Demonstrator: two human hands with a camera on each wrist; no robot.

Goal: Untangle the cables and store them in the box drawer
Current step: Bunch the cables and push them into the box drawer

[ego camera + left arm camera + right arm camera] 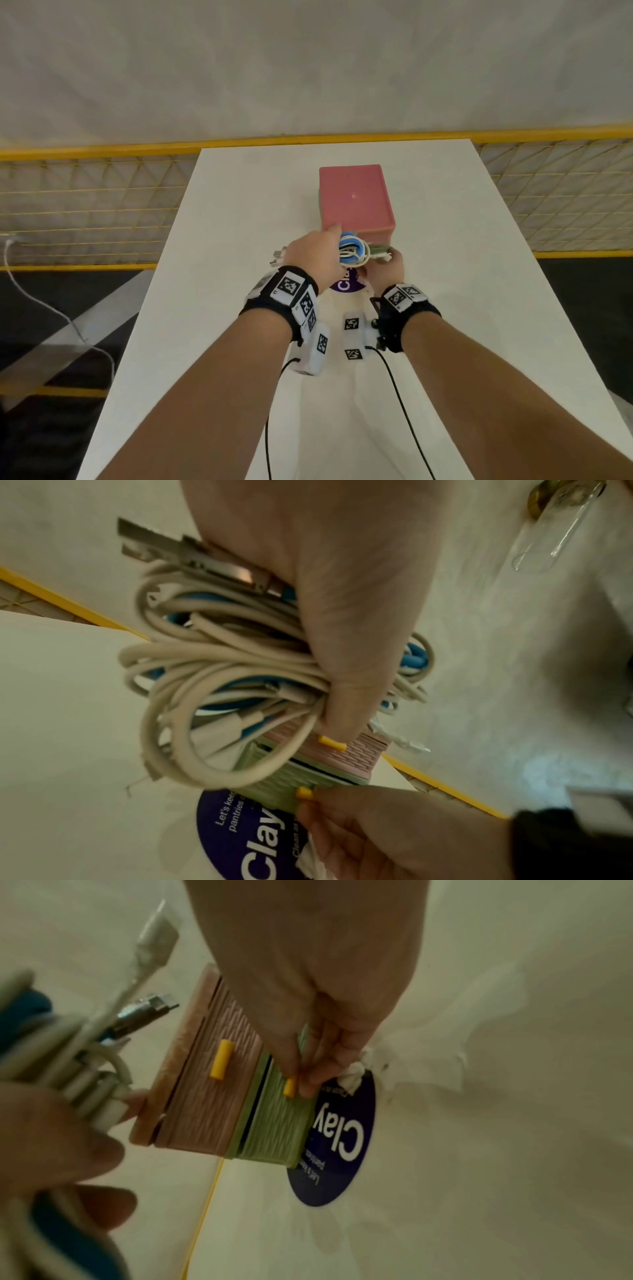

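My left hand point(317, 253) grips a coiled bundle of white and blue cables point(352, 253), held just in front of the pink box point(356, 202); the same bundle of cables point(219, 674) fills the left wrist view, metal plugs sticking out. The box has a pink upper drawer point(212, 1085) with a yellow handle and a green lower drawer point(277, 1123). My right hand point(385, 269) pinches the green drawer's yellow handle point(289, 1087). The green drawer point(291, 783) stands pulled out a little, a dark gap showing behind its front.
A round purple sticker point(346, 284) reading "Clay" lies on the white table point(479, 308) under my hands, with crumpled white tissue point(356, 1074) beside it. Yellow mesh railings point(85, 205) border the table's far sides. A white cord point(51, 308) hangs at the left.
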